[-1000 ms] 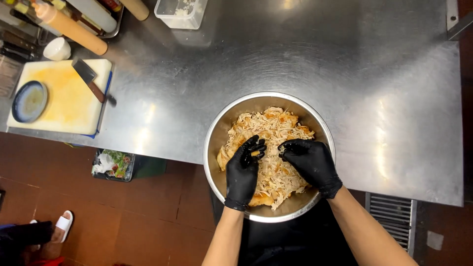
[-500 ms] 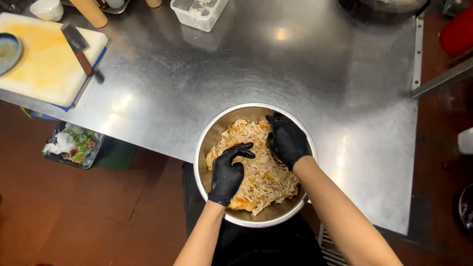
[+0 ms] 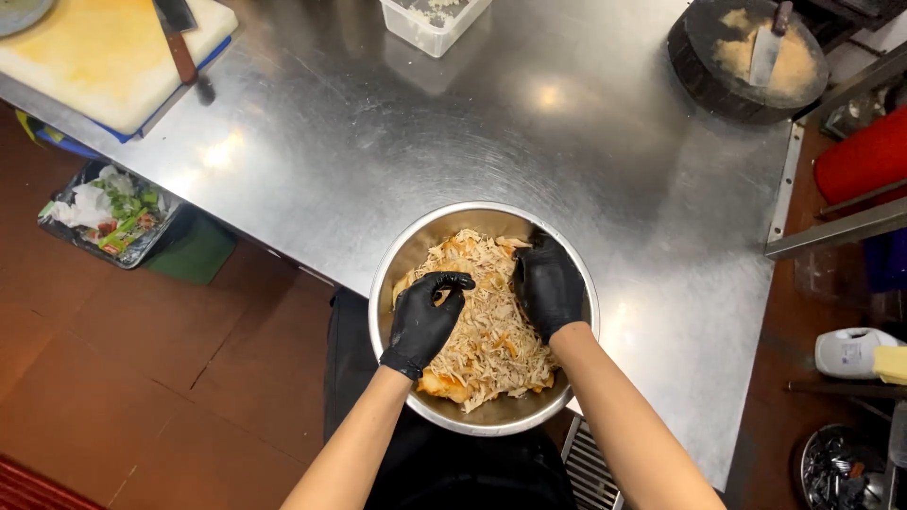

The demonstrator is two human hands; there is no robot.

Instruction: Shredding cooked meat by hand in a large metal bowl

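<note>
Head view: we look down on our two gloved hands, both inside a round steel bowl (image 3: 397, 274) at the near edge of a steel table (image 3: 397, 132).
Bowl content: shredded pale meat (image 3: 491, 331) with some orange pieces fills the bowl; the pile lies between and under our hands.
Left hand (image 3: 423, 321): in a black glove, on the left part of the pile; the fingers are curled in and pinch a small bunch of the shreds.
Right hand (image 3: 550, 288): in a black glove, at the right wall of the bowl, palm down and pressing on the meat; we cannot tell if the fingers close on anything, because they point down into the pile.
Far left: a yellow cutting board (image 3: 104, 52) lies on the table corner, with a cleaver (image 3: 178, 38) on it.
Far middle: a clear plastic container (image 3: 430, 24) stands at the top edge.
Far right: a round dark chopping block (image 3: 746, 57) carries a second cleaver (image 3: 767, 47).
Floor, left: a tray of vegetable scraps (image 3: 104, 208) sits beside the table.
</note>
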